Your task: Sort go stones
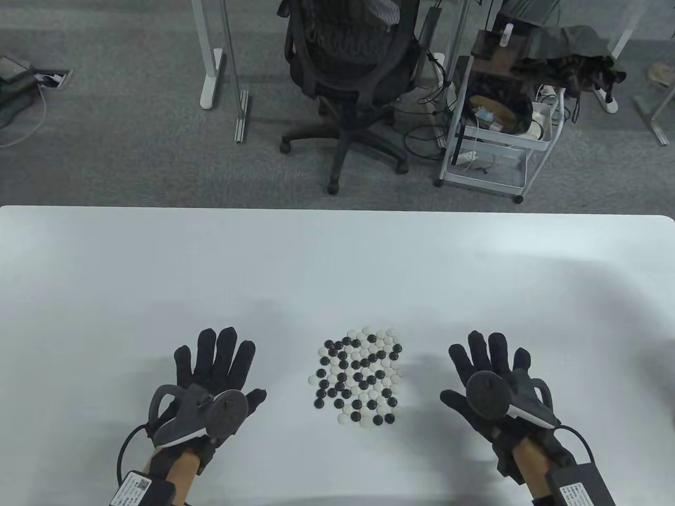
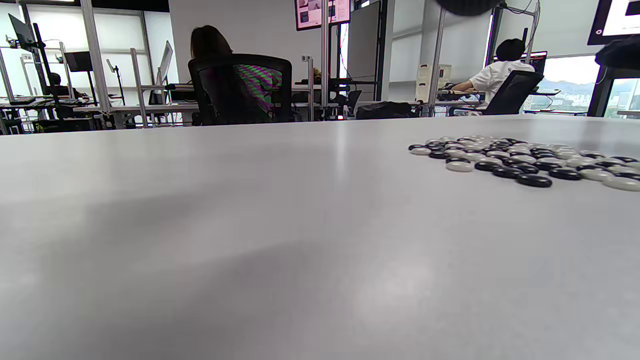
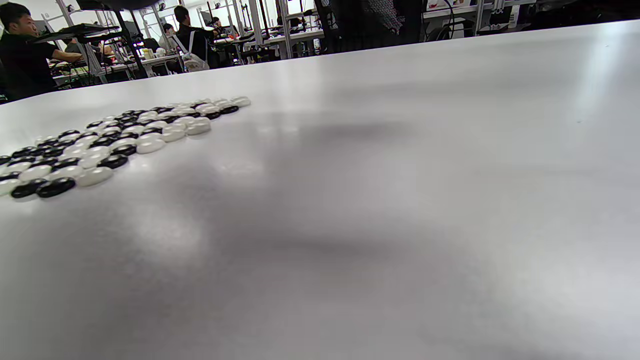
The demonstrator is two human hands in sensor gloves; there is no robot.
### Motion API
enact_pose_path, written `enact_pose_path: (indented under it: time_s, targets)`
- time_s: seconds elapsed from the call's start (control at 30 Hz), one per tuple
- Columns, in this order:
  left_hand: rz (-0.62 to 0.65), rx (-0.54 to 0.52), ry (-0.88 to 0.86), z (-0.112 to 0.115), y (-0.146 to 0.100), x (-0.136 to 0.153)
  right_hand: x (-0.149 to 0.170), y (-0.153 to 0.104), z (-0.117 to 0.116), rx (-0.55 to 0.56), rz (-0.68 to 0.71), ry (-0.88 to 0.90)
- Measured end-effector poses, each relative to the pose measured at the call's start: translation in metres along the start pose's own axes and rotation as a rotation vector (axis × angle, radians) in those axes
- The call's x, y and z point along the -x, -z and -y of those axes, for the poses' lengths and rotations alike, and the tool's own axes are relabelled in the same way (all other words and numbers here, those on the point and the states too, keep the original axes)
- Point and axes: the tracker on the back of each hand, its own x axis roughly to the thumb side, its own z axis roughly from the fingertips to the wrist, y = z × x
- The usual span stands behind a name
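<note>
Bright, even overhead light; soft shadows and glare on the table; wrist views blurred near.

Mixed black and white Go stones lie clustered on a white bench between a flat, spread left hand and right hand.

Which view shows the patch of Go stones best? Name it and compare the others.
The table view: it looks straight down on the stones, showing the whole mixed black-and-white patch between both hands. The left wrist view sees them edge-on at far right, cropped; the right wrist view sees them low at left, also cropped.
</note>
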Motion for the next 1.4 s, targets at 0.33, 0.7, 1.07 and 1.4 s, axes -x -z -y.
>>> enact_pose_path:
  time_s: [0.33, 0.7, 1.07, 1.4]
  targets:
    - [-0.001, 0.023, -0.007, 0.002, 0.001, 0.000, -0.002, 0.000, 0.000, -0.004, 0.004, -0.004]
    - [-0.009, 0.041, -0.019, 0.003, 0.001, 0.001, -0.002, 0.002, -0.002, -0.011, 0.024, 0.023]
    - [-0.028, 0.026, -0.025, -0.002, -0.001, 0.005, -0.017, 0.057, 0.055, -0.122, 0.037, 0.235]
    - [-0.017, 0.022, -0.067, -0.010, -0.006, 0.007, -0.043, 0.147, 0.050, -0.374, -0.077, 0.371]
